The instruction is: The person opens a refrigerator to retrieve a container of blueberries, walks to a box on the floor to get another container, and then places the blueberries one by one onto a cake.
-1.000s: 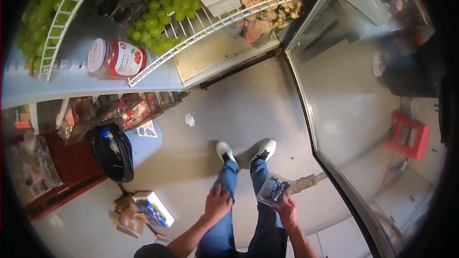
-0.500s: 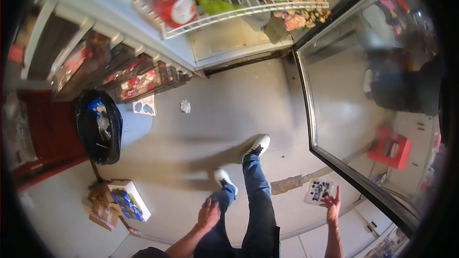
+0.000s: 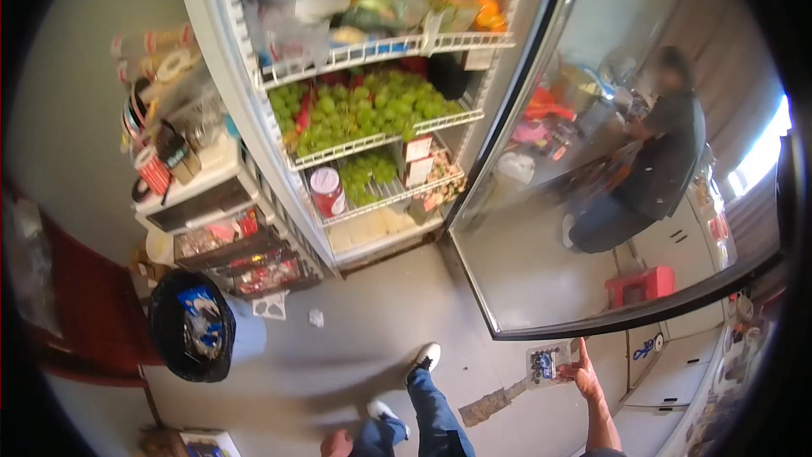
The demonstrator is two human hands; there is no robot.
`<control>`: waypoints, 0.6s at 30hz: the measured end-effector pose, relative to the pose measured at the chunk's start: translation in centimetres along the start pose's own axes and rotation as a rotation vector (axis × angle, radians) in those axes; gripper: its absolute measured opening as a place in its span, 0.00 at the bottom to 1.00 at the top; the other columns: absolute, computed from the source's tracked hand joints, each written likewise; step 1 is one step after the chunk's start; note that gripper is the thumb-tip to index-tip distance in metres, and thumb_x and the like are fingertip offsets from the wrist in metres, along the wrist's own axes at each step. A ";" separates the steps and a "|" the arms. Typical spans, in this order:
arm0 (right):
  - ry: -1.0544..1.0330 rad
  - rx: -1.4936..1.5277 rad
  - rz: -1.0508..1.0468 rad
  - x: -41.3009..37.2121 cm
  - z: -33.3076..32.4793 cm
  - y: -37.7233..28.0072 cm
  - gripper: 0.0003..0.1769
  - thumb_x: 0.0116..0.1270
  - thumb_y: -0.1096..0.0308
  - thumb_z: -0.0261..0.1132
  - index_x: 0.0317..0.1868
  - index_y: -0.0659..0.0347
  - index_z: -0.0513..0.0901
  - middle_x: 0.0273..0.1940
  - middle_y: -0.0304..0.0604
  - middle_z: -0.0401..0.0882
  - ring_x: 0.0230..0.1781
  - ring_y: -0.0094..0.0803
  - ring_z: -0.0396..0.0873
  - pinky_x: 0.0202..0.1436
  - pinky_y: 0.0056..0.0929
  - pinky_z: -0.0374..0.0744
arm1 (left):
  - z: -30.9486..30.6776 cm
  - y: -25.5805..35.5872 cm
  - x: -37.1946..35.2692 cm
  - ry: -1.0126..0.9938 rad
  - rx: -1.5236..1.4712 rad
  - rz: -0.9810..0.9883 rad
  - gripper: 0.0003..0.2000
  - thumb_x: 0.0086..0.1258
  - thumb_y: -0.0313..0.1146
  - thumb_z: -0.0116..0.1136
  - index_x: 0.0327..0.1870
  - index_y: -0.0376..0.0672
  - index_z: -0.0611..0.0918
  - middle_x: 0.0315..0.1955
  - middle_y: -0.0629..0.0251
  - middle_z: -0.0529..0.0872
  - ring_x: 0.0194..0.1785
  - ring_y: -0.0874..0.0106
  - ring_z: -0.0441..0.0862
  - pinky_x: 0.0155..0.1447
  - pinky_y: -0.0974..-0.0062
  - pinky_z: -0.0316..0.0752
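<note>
My right hand (image 3: pixel 580 375) is closed on the edge of a clear plastic container (image 3: pixel 548 365) with dark round berries inside, just below the glass door's lower edge. One finger points up toward the door frame. At the bottom, my left hand (image 3: pixel 337 443) is beside my left leg; its fingers are too unclear to make out. An open fridge stands ahead, with green grapes (image 3: pixel 372 110) on its wire shelves and a red jar with a pale lid (image 3: pixel 327 192) on a lower shelf.
The open glass door (image 3: pixel 541 203) spans the right side; a person (image 3: pixel 651 161) in dark clothes shows through it. A black-lined bin (image 3: pixel 193 326) and a drawer unit (image 3: pixel 203 195) stand left. A red stool (image 3: pixel 640 286) is behind the glass. White paper (image 3: pixel 315 317) lies on the floor.
The view has tilted upward, bringing more fridge shelves and the person into sight. My right hand still has the container. My left hand now shows lower, near the bottom edge.
</note>
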State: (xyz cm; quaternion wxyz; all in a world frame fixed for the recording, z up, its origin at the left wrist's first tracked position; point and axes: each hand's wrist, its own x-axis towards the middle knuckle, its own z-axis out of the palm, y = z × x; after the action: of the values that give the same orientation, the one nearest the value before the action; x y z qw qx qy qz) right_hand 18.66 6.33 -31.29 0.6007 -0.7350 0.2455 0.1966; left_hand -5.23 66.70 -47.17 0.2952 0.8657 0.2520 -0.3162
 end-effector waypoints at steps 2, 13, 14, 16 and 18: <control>-0.079 -0.217 -0.037 -1.1 -1.0 -2.4 0.67 0.64 0.84 0.65 0.84 0.48 0.22 0.44 0.62 0.88 0.41 0.45 0.89 0.51 0.43 0.89 | 1.3 -3.2 -0.2 0.044 0.030 0.007 0.20 0.79 0.48 0.51 0.53 0.40 0.86 0.53 0.43 0.88 0.58 0.43 0.84 0.62 0.46 0.77; -0.074 -0.014 -0.031 -3.1 -2.7 -8.9 0.68 0.64 0.81 0.71 0.84 0.55 0.22 0.45 0.56 0.89 0.38 0.44 0.90 0.44 0.37 0.89 | -3.5 -0.3 -1.3 0.085 -0.085 0.120 0.18 0.79 0.42 0.50 0.50 0.37 0.87 0.49 0.41 0.89 0.55 0.44 0.86 0.59 0.48 0.80; -0.083 0.031 -0.017 -3.3 -2.6 -9.0 0.68 0.64 0.81 0.71 0.84 0.55 0.24 0.47 0.57 0.89 0.36 0.45 0.90 0.43 0.39 0.89 | -4.0 -0.1 -1.4 0.070 -0.102 0.100 0.18 0.78 0.43 0.51 0.54 0.39 0.86 0.51 0.41 0.89 0.57 0.47 0.86 0.62 0.50 0.79; -0.111 0.082 -0.035 -1.8 -3.0 -7.0 0.68 0.64 0.81 0.71 0.84 0.55 0.24 0.48 0.58 0.89 0.35 0.47 0.90 0.41 0.40 0.89 | -4.4 0.5 -1.9 0.028 -0.143 0.063 0.20 0.78 0.43 0.54 0.62 0.42 0.85 0.56 0.43 0.88 0.62 0.52 0.85 0.68 0.53 0.76; -0.115 0.116 0.017 -2.6 -3.0 -7.9 0.67 0.64 0.81 0.71 0.85 0.54 0.24 0.49 0.60 0.88 0.37 0.52 0.91 0.41 0.42 0.90 | -4.7 0.6 -1.3 0.034 -0.139 0.065 0.18 0.75 0.42 0.54 0.58 0.42 0.86 0.52 0.45 0.89 0.60 0.52 0.86 0.65 0.53 0.77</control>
State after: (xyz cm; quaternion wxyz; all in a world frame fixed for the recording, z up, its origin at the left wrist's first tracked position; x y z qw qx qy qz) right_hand 21.27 4.98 -22.94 0.6536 -0.6845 0.2276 0.2289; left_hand -3.87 69.14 -43.13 0.3604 0.8561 0.2501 -0.2733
